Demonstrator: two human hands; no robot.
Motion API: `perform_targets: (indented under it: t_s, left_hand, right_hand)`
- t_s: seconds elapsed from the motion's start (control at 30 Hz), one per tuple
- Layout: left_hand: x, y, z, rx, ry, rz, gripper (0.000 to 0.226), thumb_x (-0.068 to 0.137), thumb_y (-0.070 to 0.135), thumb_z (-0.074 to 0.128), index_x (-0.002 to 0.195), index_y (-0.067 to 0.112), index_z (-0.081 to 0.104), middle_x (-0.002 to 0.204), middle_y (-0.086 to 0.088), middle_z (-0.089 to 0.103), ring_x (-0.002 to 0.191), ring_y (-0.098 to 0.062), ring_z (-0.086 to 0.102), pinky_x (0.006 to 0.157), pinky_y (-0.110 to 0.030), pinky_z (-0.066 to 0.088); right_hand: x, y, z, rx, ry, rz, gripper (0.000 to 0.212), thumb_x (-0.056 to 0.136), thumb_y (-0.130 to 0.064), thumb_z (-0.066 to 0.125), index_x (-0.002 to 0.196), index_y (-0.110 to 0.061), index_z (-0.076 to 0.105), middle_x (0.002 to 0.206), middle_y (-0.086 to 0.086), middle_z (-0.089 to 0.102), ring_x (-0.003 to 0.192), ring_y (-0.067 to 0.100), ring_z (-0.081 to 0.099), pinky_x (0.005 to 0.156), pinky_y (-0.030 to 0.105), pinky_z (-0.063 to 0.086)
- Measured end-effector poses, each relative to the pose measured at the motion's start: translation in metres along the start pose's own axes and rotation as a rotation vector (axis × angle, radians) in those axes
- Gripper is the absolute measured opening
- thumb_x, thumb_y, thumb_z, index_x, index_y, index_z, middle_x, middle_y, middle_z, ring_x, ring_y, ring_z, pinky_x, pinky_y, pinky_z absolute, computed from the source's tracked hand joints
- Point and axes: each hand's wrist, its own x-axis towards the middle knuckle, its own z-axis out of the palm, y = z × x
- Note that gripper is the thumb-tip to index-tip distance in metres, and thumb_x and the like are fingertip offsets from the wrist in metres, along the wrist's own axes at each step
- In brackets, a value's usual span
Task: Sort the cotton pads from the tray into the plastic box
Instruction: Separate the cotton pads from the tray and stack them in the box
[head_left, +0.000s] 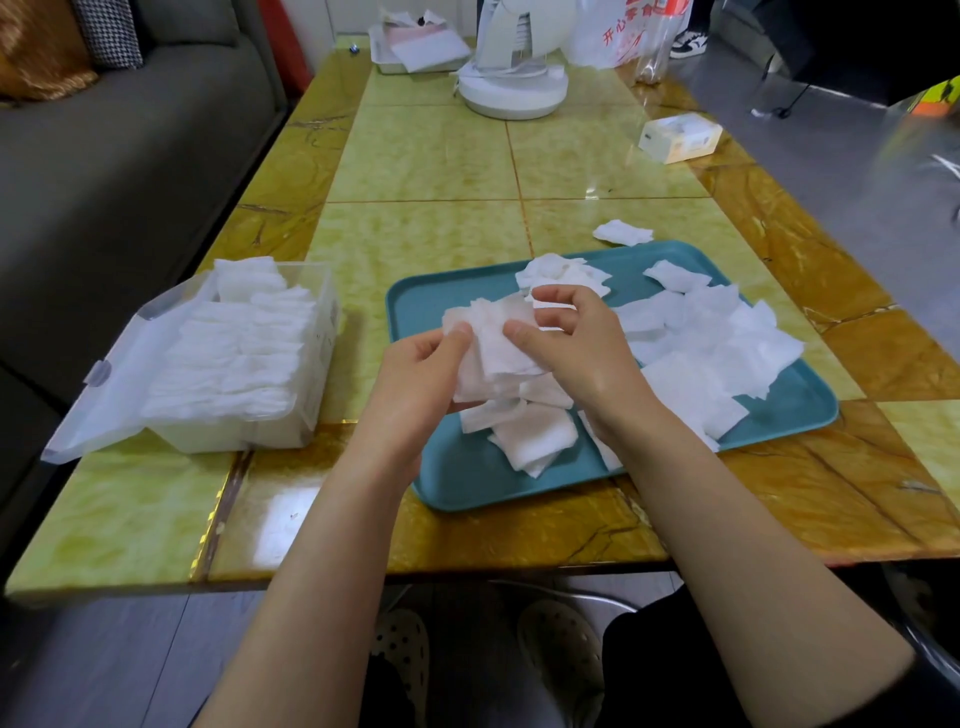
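A teal tray (467, 483) lies on the table in front of me, with several loose white cotton pads (727, 353) spread over its right half and middle. Above the tray's left part, my left hand (415, 379) and my right hand (576, 348) both grip a small stack of cotton pads (498, 343). To the left stands a clear plastic box (317, 395), lid (119, 374) hinged open toward the left, filled with rows of upright pads (234, 353). One pad (622, 232) lies on the table just beyond the tray.
A white round-based appliance (511, 88), a white tray with papers (421, 49), a plastic bag (623, 31) and a small carton (679, 136) sit at the table's far end. A grey sofa (114, 171) runs along the left. The table's near edge (363, 577) is just before my knees.
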Motion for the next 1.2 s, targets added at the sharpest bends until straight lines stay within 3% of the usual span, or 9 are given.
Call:
perform_targets:
  t_s: [0.27, 0.4, 0.53, 0.73, 0.87, 0.93, 1.0, 1.13, 1.2]
  left_hand:
    - [0.005, -0.005, -0.004, 0.021, 0.113, 0.031, 0.026, 0.099, 0.027, 0.044, 0.088, 0.01, 0.06, 0.084, -0.012, 0.057, 0.079, -0.022, 0.055, 0.079, -0.042, 0.051]
    - [0.005, -0.004, -0.004, 0.006, 0.118, 0.025, 0.031, 0.084, 0.042, 0.047, 0.089, 0.014, 0.06, 0.084, -0.009, 0.056, 0.079, -0.022, 0.051, 0.08, -0.044, 0.047]
    - [0.003, -0.002, -0.001, -0.025, 0.041, 0.007, 0.032, 0.1, 0.015, 0.043, 0.086, 0.004, 0.071, 0.091, -0.011, 0.074, 0.088, -0.024, 0.069, 0.086, -0.039, 0.054]
    - [0.004, -0.002, -0.001, -0.001, -0.001, 0.022, 0.032, 0.095, 0.007, 0.041, 0.098, -0.019, 0.058, 0.09, -0.022, 0.061, 0.083, -0.027, 0.056, 0.089, -0.052, 0.05]
    - [0.003, 0.0, 0.0, -0.012, 0.02, 0.011, 0.038, 0.099, 0.015, 0.038, 0.09, -0.012, 0.064, 0.084, -0.014, 0.068, 0.082, -0.025, 0.063, 0.084, -0.043, 0.053]
    - [0.0, 0.004, 0.001, -0.059, -0.009, 0.0, 0.041, 0.102, 0.031, 0.038, 0.085, 0.013, 0.07, 0.081, -0.002, 0.075, 0.08, -0.016, 0.07, 0.078, -0.033, 0.056]
    - [-0.005, 0.007, 0.001, -0.002, -0.057, 0.041, 0.034, 0.098, 0.039, 0.044, 0.085, 0.023, 0.071, 0.081, -0.001, 0.075, 0.081, -0.014, 0.071, 0.075, -0.03, 0.058]
    - [-0.003, 0.0, -0.003, 0.18, 0.063, 0.195, 0.016, 0.092, 0.019, 0.06, 0.081, 0.017, 0.072, 0.081, -0.006, 0.075, 0.081, -0.02, 0.071, 0.077, -0.039, 0.054]
    - [0.002, -0.005, -0.006, 0.264, 0.166, 0.253, 0.019, 0.092, 0.017, 0.059, 0.08, 0.006, 0.069, 0.076, -0.013, 0.071, 0.07, -0.021, 0.063, 0.065, -0.036, 0.046]
  right_hand:
    - [0.002, -0.004, -0.007, 0.005, 0.14, -0.09, 0.018, 0.082, -0.015, 0.07, 0.098, -0.017, 0.062, 0.086, -0.004, 0.064, 0.08, 0.01, 0.06, 0.076, 0.023, 0.05]
    - [-0.002, -0.011, -0.008, 0.279, -0.089, -0.001, 0.012, 0.083, -0.011, 0.068, 0.095, -0.012, 0.066, 0.082, -0.001, 0.07, 0.072, 0.007, 0.066, 0.063, 0.019, 0.052]
    - [-0.005, -0.007, 0.002, 0.177, -0.135, -0.046, 0.011, 0.082, -0.006, 0.068, 0.085, -0.015, 0.063, 0.079, 0.001, 0.066, 0.069, 0.007, 0.062, 0.066, 0.017, 0.052]
    - [-0.006, -0.006, 0.006, 0.049, -0.095, -0.118, 0.018, 0.081, -0.01, 0.071, 0.078, -0.023, 0.059, 0.072, -0.008, 0.061, 0.061, 0.001, 0.056, 0.061, 0.012, 0.047]
    - [-0.005, -0.005, 0.008, -0.042, -0.059, -0.178, 0.019, 0.08, -0.012, 0.072, 0.078, -0.024, 0.058, 0.073, -0.01, 0.061, 0.061, -0.001, 0.055, 0.06, 0.01, 0.047]
    - [-0.005, -0.003, 0.009, -0.076, -0.041, -0.191, 0.014, 0.08, -0.015, 0.072, 0.081, -0.021, 0.06, 0.075, -0.009, 0.063, 0.068, 0.005, 0.058, 0.063, 0.013, 0.048]
    - [-0.004, -0.001, 0.009, -0.107, -0.025, -0.201, 0.012, 0.081, -0.017, 0.072, 0.085, -0.018, 0.061, 0.076, -0.008, 0.063, 0.07, 0.007, 0.058, 0.065, 0.015, 0.048]
    - [-0.002, 0.0, 0.01, -0.122, -0.013, -0.219, 0.011, 0.085, -0.014, 0.067, 0.086, -0.02, 0.058, 0.076, -0.012, 0.059, 0.072, 0.005, 0.057, 0.07, 0.018, 0.049]
    - [0.0, 0.003, 0.008, -0.25, 0.012, -0.266, 0.007, 0.088, -0.015, 0.062, 0.092, -0.02, 0.057, 0.081, -0.013, 0.059, 0.078, 0.008, 0.057, 0.076, 0.021, 0.049]
